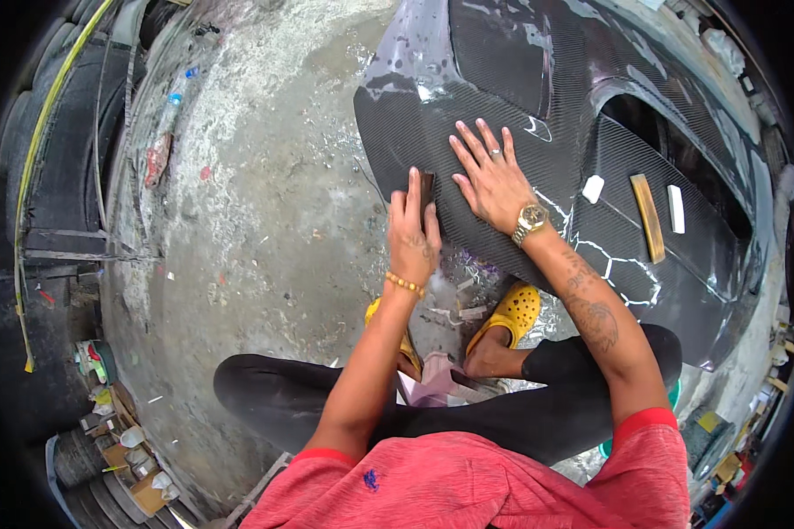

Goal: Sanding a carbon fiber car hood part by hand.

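A large black carbon-fibre car panel (503, 97), glossy and wet in places, fills the right side of the head view. At its left edge my left hand (412, 236) is closed on a dark, narrow block (427, 189), pressed between thumb and fingers against the rim. Much of that block is hidden by the hand. My right hand (491, 181) lies flat on the panel with its fingers spread, holding nothing. Beyond my right wrist, a white block (593, 189), a wooden strip (647, 218) and a longer white bar (676, 209) rest on the panel.
Stained concrete floor (273, 212) stretches to the left. A clear bottle (169, 110) lies there beside a red rag (157, 160). Dark panels and a yellow-edged strip (53, 97) line the far left. Boxes and clutter (137, 458) stand at lower left. My feet in yellow clogs (517, 310) are below the panel's edge.
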Available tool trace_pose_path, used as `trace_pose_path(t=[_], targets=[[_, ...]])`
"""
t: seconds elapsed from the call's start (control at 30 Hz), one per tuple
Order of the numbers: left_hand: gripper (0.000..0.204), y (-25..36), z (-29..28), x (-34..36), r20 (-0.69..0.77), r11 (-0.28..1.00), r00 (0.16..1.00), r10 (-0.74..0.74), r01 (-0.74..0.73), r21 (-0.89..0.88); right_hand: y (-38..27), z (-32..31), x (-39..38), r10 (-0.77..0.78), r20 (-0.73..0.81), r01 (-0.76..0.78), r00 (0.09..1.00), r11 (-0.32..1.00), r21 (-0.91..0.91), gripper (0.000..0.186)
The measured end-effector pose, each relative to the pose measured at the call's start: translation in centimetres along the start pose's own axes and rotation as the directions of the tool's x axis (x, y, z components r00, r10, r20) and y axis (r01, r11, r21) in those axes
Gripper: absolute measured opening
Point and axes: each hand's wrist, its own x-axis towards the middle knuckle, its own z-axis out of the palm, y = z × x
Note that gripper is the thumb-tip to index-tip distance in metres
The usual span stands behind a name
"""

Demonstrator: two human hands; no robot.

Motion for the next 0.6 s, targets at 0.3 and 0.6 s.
trace_pose_path(t=[0.3, 0.6], targets=[[0.062, -13.1, -4.4, 24.4, -0.085, 0.936, 0.993, 0.083, -0.048, 0.349, -3.1, -0.7, 1.7, -0.021, -0.043, 0.025, 0.999, 0.994, 0.103, 0.06], [0.063, -0.5, -0.8, 2.6, -0.044, 0.998, 0.999, 0.009, -0.006, 0.065, -2.0, -0.7, 0.0, 0.041, 0.059, -0.046, 0.997, 0.996, 0.079, 0.064]])
